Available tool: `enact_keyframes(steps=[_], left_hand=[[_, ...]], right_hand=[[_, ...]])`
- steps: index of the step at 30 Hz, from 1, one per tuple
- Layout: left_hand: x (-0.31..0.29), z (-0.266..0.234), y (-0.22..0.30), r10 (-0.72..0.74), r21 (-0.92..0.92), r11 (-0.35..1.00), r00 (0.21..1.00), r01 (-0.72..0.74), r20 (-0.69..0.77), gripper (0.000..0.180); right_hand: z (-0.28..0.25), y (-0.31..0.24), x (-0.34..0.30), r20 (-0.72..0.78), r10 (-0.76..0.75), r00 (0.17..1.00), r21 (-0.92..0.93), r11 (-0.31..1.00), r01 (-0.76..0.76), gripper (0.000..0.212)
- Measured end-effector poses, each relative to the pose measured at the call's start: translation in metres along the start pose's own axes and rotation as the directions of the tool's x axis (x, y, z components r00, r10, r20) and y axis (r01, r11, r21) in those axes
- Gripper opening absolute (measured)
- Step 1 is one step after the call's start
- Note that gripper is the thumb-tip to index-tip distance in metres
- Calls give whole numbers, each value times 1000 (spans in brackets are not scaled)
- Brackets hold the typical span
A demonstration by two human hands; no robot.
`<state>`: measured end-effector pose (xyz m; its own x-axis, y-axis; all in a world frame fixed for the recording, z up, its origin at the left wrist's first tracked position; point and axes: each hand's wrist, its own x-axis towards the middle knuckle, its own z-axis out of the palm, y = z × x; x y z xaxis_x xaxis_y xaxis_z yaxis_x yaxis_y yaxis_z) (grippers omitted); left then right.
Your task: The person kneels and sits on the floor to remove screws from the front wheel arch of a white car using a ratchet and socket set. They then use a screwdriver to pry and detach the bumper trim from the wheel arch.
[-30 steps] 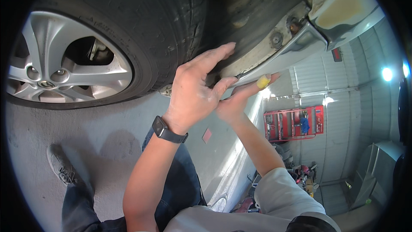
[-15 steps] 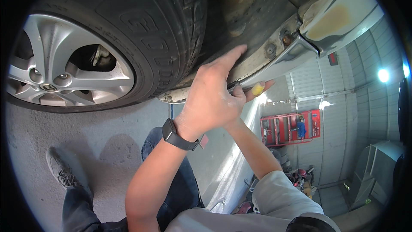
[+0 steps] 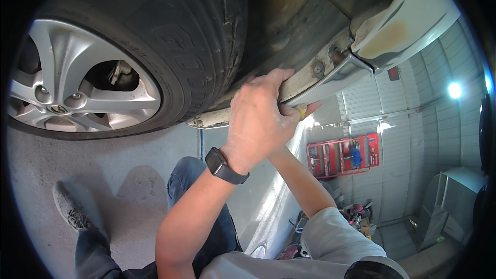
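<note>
My left hand (image 3: pixel 261 116), with a black watch (image 3: pixel 226 166) on its wrist, is closed over the lip of the wheel arch (image 3: pixel 305 78). Its fingers bend over the inner side, while the thumb lies on the outer side. Behind it, my right hand (image 3: pixel 313 107) is largely hidden; only a fingertip or two shows past the left thumb. A small yellow thing (image 3: pixel 301 111) sits at those fingers, too covered to name. Left of my hands is the tyre (image 3: pixel 191 57) on its silver wheel (image 3: pixel 98 95). Dark liner (image 3: pixel 279 26) lines the arch above.
A bolt head (image 3: pixel 318 68) sits on the arch flange. The pale body panel (image 3: pixel 398 36) at the upper right has a brownish patch. A red tool rack (image 3: pixel 343 156) stands against the ribbed wall (image 3: pixel 398 150). Below lies grey concrete floor (image 3: pixel 134 155), with my shoe (image 3: pixel 70 206) on it.
My left forefinger, stretched out before, is now bent down onto the arch lip. The yellow thing shows less, more covered by my left hand. The view has shifted slightly.
</note>
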<state>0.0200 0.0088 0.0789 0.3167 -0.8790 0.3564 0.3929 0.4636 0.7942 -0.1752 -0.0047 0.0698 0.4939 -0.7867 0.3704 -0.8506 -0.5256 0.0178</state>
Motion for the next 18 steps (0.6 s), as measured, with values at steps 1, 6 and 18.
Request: enact_keyframes(steps=[1,6,18], left_hand=[[1,0,0,39,22,999,999,-39,-25,47],[3,0,1,-7,-38,999,999,5,-50,41],[11,-2,0,6,-58,998,1000,-7,-17,39]], right_hand=[[0,4,-4,73,32,997,-18,999,-31,100],[-12,12,-28,422,126,898,-127,989,-79,95],[-72,-22,17,-166,-397,903,-287,895,341,89]])
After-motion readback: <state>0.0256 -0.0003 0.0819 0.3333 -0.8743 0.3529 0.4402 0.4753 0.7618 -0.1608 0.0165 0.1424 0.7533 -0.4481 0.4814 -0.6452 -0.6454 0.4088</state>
